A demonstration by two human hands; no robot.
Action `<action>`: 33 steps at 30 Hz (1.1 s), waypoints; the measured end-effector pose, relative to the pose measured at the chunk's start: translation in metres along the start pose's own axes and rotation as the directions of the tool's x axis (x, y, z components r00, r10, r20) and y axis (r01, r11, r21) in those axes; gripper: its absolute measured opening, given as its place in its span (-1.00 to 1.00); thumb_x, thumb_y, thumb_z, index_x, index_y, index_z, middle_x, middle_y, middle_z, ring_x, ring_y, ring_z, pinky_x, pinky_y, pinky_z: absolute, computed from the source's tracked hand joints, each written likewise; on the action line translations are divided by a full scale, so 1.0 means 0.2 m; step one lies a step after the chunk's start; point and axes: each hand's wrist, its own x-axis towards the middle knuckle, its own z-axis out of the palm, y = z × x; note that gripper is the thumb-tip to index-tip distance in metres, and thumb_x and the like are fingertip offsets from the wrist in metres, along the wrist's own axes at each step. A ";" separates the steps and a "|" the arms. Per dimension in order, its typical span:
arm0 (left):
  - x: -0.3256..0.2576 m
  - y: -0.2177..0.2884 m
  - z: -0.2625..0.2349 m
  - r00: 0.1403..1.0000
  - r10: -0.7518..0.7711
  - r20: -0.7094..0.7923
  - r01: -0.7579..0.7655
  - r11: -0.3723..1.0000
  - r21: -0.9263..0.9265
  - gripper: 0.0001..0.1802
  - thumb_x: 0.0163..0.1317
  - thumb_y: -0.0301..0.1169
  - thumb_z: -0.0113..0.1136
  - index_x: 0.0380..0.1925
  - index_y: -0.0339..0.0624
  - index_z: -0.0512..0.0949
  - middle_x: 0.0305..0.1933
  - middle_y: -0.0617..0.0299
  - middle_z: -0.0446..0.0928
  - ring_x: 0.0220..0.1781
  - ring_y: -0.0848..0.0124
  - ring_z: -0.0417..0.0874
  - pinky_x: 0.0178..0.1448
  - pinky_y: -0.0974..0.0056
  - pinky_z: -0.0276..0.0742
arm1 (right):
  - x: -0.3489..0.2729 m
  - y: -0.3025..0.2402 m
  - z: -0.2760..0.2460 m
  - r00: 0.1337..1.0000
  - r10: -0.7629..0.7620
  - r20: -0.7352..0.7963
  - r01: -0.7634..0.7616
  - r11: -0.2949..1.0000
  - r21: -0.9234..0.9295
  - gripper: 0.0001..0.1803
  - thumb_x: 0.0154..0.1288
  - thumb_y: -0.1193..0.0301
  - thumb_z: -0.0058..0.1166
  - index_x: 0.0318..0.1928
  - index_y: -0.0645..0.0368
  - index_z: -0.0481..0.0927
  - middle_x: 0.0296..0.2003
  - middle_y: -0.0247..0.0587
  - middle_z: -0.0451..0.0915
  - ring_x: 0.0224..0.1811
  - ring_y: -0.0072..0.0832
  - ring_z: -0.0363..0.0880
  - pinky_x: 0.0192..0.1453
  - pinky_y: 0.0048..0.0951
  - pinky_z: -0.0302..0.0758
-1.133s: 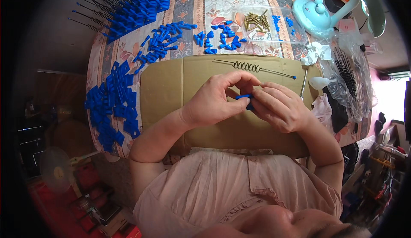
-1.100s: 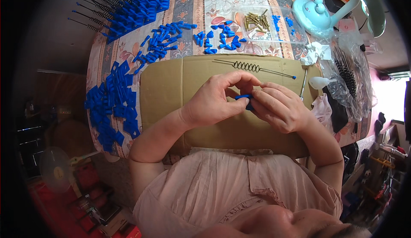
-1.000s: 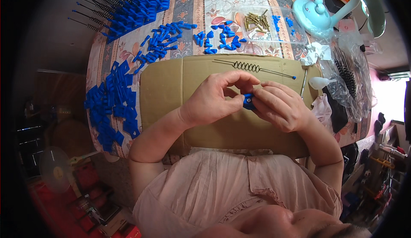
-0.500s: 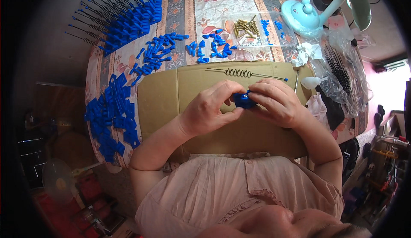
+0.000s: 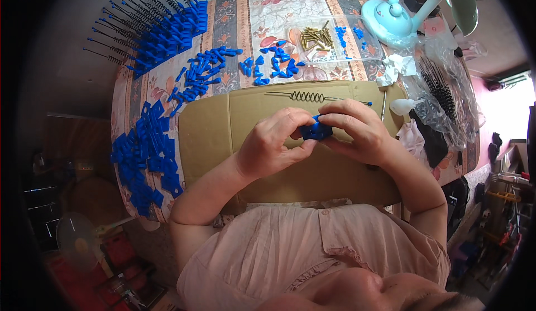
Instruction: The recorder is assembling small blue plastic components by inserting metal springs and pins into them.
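Note:
Between both hands, above the cardboard sheet (image 5: 206, 138), I hold a small blue plastic part (image 5: 317, 132). My left hand (image 5: 273, 143) is closed, thumb and fingers pinching the part's left side. My right hand (image 5: 357, 132) grips its right side, with fingers over the top. Fingertips cover much of the part. Just beyond my hands lies a dark coiled wire (image 5: 307, 96) with straight ends and a blue tip at the right. A thin metal rod (image 5: 383, 106) rests near the cardboard's right edge.
Flat blue parts (image 5: 148, 154) are heaped left, with blue cones (image 5: 204, 70) behind. Assembled blue stands with coils (image 5: 167, 43) fill the back left. A clear tray (image 5: 357, 54) carries brass pins (image 5: 316, 37). A turquoise lamp (image 5: 391, 20) and plastic bags (image 5: 446, 104) are at right.
The blue part has turned between my fingers, showing more of its front. My right fingers have shifted slightly left and up over it. The whole view has moved a little.

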 end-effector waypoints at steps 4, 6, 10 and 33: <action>-0.01 -0.02 -0.01 0.999 -0.039 -0.006 0.039 0.998 -0.040 -0.65 0.00 -0.58 0.33 -0.16 -0.27 0.50 -0.23 0.14 0.57 -0.36 0.39 0.66 -0.29 0.40 0.61 | 0.01 -0.01 -0.01 0.995 0.097 -0.009 -0.097 0.993 0.061 -0.53 -0.05 0.50 0.33 -0.05 0.16 0.53 -0.15 -0.14 0.57 -0.19 -0.23 0.60 -0.13 -0.31 0.56; 0.00 -0.02 0.00 0.983 -0.181 -0.036 0.172 0.969 -0.179 -0.67 -0.01 -0.59 0.34 -0.19 -0.28 0.52 -0.27 0.18 0.58 -0.38 0.46 0.67 -0.32 0.41 0.61 | 0.02 -0.03 -0.02 0.985 0.174 0.008 -0.174 0.980 0.093 -0.53 -0.03 0.51 0.32 -0.04 0.16 0.53 -0.18 -0.15 0.57 -0.21 -0.26 0.61 -0.14 -0.33 0.56; -0.01 -0.02 0.01 0.976 -0.216 -0.037 0.203 0.955 -0.216 -0.69 0.00 -0.59 0.33 -0.20 -0.29 0.53 -0.29 0.19 0.58 -0.36 0.50 0.67 -0.35 0.40 0.61 | 0.02 -0.04 -0.02 0.969 0.247 0.026 -0.247 0.951 0.185 -0.53 0.00 0.54 0.31 -0.01 0.12 0.54 -0.26 -0.18 0.58 -0.27 -0.34 0.62 -0.19 -0.37 0.57; -0.05 -0.21 0.00 0.793 -0.558 0.243 0.249 -0.067 -0.966 -0.72 0.31 -0.33 0.11 -0.04 -0.19 0.42 -0.11 0.11 0.57 -0.21 0.44 0.61 -0.17 0.32 0.64 | -0.23 -0.25 -0.22 0.816 0.575 -0.055 -0.529 0.705 -0.472 -0.61 0.11 0.34 0.26 -0.09 0.22 0.48 -0.39 -0.12 0.56 -0.35 -0.17 0.57 -0.29 -0.27 0.46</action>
